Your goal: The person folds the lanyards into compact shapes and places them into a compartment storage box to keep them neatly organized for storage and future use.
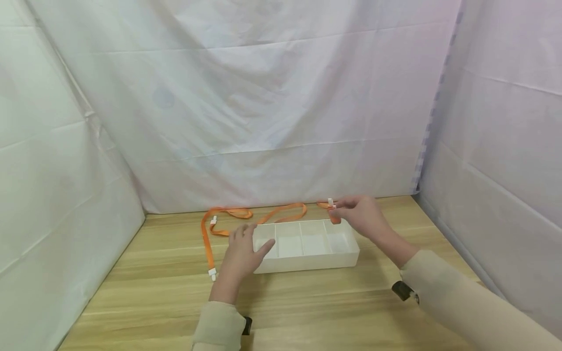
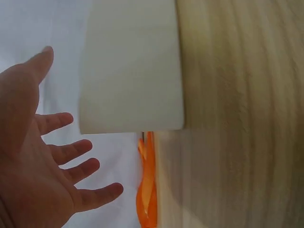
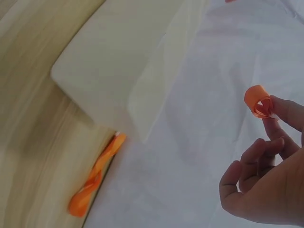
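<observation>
A white divided box [image 1: 307, 265] with several compartments lies on the wooden table. An orange strap [image 1: 232, 213] with white clips snakes behind and to the left of it. My left hand [image 1: 243, 251] is open with fingers spread at the box's left end [image 2: 130, 66]; contact is unclear. My right hand [image 1: 357, 213] hovers over the box's right end and pinches the strap's end [image 3: 257, 100], a small orange loop with a white clip [image 1: 331, 203]. The strap [image 3: 95, 178] also shows beside the box [image 3: 109, 61] in the right wrist view.
White cloth [image 1: 263, 97] hangs behind and on both sides, closing in the table [image 1: 329, 312]. Bare wood lies in front of the box. The strap [image 2: 147, 185] runs along the table's back edge by the cloth.
</observation>
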Available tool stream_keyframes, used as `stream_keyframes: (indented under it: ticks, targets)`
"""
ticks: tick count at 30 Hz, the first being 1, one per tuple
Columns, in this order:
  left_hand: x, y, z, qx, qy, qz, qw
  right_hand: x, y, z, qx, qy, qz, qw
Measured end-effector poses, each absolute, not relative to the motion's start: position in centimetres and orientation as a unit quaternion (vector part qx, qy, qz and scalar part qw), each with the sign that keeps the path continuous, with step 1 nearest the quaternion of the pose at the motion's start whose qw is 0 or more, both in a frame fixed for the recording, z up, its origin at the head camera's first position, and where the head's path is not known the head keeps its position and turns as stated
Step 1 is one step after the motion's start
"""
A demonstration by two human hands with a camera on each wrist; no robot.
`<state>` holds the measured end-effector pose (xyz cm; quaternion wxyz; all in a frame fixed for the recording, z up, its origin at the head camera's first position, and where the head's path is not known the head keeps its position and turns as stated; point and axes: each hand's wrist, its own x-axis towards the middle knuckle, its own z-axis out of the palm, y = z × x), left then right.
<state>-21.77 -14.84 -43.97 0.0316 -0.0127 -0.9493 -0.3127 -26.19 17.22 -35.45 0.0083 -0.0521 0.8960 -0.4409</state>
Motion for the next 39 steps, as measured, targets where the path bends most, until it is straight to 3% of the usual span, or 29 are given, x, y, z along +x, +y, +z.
stream_keyframes:
  ticks: [17, 24, 31, 39]
  targets:
    - [-22.4, -15.6, -45.6, 0.009, -0.973, -0.225, -0.051, -28.2, 18.4, -39.2, -0.057, 0.923, -0.379, -0.017]
    - [-22.6, -15.4, -46.1, 0.009, -0.976, -0.210, -0.054, -28.4, 18.3, -40.9, -0.074, 0.943, -0.323, -0.039]
    - [-22.7, -15.6, -46.3, 0.012, -0.974, -0.217, -0.063, -28.9, 18.0, -43.0, -0.105, 0.967, -0.231, 0.001]
    - [-22.4, -15.6, -45.4, 0.011, -0.971, -0.227, -0.077, -29.9, 17.2, -44.9, -0.166, 0.978, -0.127, -0.011]
